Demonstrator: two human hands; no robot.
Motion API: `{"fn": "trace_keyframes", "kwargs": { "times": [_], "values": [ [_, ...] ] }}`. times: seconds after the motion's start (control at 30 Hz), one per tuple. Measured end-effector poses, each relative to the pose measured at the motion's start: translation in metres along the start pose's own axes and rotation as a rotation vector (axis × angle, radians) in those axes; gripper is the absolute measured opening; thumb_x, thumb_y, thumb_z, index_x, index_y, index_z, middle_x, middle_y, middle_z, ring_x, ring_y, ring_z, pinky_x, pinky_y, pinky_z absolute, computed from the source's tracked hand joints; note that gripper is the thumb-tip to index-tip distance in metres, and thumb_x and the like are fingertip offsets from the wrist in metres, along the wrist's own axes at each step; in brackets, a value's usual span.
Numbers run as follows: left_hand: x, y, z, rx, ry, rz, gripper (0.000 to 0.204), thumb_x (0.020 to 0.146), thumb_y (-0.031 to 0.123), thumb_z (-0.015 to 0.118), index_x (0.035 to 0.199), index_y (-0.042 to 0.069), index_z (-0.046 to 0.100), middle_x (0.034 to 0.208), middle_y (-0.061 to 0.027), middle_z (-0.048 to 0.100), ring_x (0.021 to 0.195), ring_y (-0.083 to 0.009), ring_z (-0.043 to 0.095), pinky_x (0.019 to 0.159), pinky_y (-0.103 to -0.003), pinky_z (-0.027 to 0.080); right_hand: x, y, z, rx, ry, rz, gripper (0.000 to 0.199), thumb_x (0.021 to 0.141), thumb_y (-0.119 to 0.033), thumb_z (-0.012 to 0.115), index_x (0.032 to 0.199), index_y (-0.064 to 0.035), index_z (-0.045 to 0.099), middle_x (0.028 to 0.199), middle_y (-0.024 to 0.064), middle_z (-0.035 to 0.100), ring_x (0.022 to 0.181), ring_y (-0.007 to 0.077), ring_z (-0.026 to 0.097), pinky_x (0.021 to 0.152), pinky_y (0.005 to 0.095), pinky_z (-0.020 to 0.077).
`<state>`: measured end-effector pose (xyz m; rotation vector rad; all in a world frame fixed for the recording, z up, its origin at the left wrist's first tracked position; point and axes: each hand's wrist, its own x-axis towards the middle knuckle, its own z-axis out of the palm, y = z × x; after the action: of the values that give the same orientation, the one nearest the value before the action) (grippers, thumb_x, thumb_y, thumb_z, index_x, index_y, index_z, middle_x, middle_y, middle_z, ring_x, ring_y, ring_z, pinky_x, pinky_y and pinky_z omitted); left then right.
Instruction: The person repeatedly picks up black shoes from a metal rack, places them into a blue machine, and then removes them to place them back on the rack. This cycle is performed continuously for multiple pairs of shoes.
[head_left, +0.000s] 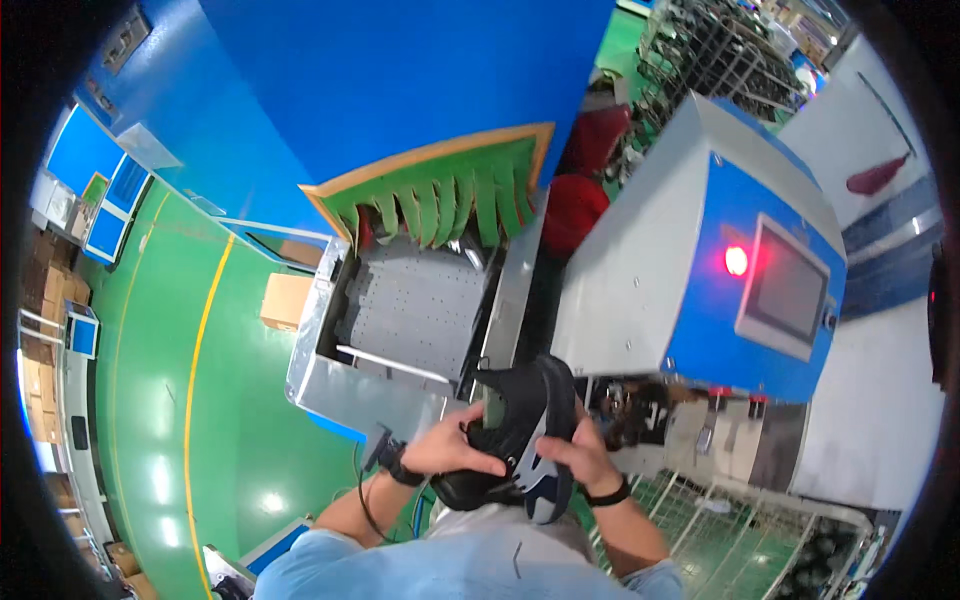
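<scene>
A black shoe (515, 400) with a grey and dark sole is held in front of my body, tipped so its sole side faces right. My left hand (450, 447) grips the shoe's upper from the left, thumb stretched across it. From the right, my right hand (580, 452) holds the sole edge, with the thumb pressed on its grey part. More black material shows below my left hand; whether it belongs to the same shoe I cannot tell. Just beyond the shoe lies the metal end of a conveyor (400, 395).
The dark perforated conveyor bed (415, 300) runs under green strip curtains (450, 210) into a blue machine (400, 80). At right stands a grey-and-blue cabinet (640, 250) with a screen (785, 285) and lit red lamp (736, 261). A wire rack (740, 510) is low right, a carton (286, 301) left.
</scene>
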<state>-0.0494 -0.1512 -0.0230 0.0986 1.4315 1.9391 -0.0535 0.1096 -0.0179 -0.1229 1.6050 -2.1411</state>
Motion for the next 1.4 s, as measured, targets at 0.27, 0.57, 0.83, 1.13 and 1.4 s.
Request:
{"fn": "trace_keyframes", "kwargs": {
  "times": [0.27,0.57,0.83,1.13,1.4],
  "values": [
    [0.006,-0.044,0.099,0.622,-0.303,0.085,0.019,0.101,0.025,0.071,0.104,0.006,0.076,0.091,-0.0180,0.073,0.080,-0.0318,0.070,0.071,-0.041,0.054,-0.150,0.047,-0.074,0.941,0.144,0.408,0.033,0.102,-0.017,0.066,0.130,-0.0011,0.066,0.118,0.0143,0.076,0.102,0.0205,0.075,0.087,0.0345,0.0629],
    [0.023,-0.089,0.180,0.957,-0.034,-0.050,0.025,0.096,0.028,0.072,0.096,0.003,0.076,0.081,-0.0217,0.070,0.074,-0.0407,0.069,0.069,-0.046,0.055,-0.225,0.034,-0.141,-0.176,0.698,0.045,0.086,0.086,-0.006,0.079,0.163,-0.0021,0.040,0.131,0.0048,0.065,0.111,0.0130,0.063,0.094,0.0273,0.0521],
    [0.096,-0.147,0.184,0.712,0.225,-0.158,0.037,0.095,0.033,0.073,0.111,0.000,0.079,0.094,-0.0195,0.079,0.085,-0.0290,0.076,0.077,-0.040,0.057,-0.151,0.028,-0.172,-1.266,0.719,0.110,0.096,0.084,-0.025,0.082,0.168,-0.0294,0.035,0.115,0.0229,0.062,0.094,0.0419,0.069,0.080,0.0493,0.0582],
    [0.118,-0.174,0.154,0.459,0.175,-0.295,0.039,0.104,0.035,0.066,0.121,0.001,0.075,0.110,-0.0195,0.077,0.104,-0.0259,0.073,0.089,-0.038,0.055,-0.105,0.045,-0.165,-1.520,0.813,0.143,0.086,0.093,-0.033,0.075,0.168,-0.0259,0.032,0.118,0.0311,0.056,0.104,0.0532,0.062,0.081,0.0600,0.0555],
    [0.091,-0.148,0.136,0.470,0.367,-0.230,0.039,0.103,0.038,0.069,0.114,0.002,0.077,0.081,-0.0109,0.073,0.077,-0.0215,0.069,0.073,-0.038,0.054,-0.110,0.059,-0.157,-1.501,0.875,0.141,0.088,0.093,-0.031,0.076,0.169,-0.0265,0.031,0.125,0.0311,0.052,0.106,0.0536,0.059,0.086,0.0591,0.0535]
  ]
}}
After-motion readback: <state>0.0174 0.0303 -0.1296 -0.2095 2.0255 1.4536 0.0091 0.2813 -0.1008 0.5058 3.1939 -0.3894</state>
